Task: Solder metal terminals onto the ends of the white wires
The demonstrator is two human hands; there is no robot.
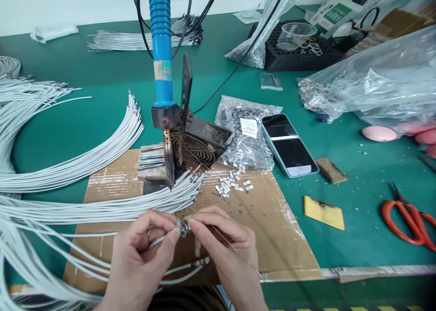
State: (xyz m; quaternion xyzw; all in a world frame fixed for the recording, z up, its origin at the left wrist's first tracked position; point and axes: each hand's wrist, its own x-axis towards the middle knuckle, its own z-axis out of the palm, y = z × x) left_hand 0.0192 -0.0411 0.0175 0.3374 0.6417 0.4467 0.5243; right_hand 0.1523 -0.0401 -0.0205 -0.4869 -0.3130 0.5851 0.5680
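My left hand (138, 252) is closed, pinching a white cable (156, 242) close to its end. At the cable's end is a small metal connector (185, 228), partly covered by my fingertips. My right hand (230, 245) is closed on the connector's other side, thumb and forefinger pressed together on it. A thin wire (235, 249), looking like solder, runs across my right hand. Just beyond both hands, a soldering iron (162, 84) with a blue handle hangs upright in a stand, tip down. Below my hands lie cable ends with metal connectors (200, 262).
White cable bundles (102, 165) spread over the left side and onto the cardboard (265, 229). Small metal plates (233, 181) are scattered near a fan (200, 143). Rightward lie a phone (289, 145), a yellow sponge (323, 212), red-handled scissors (407, 220) and plastic bags (371, 84).
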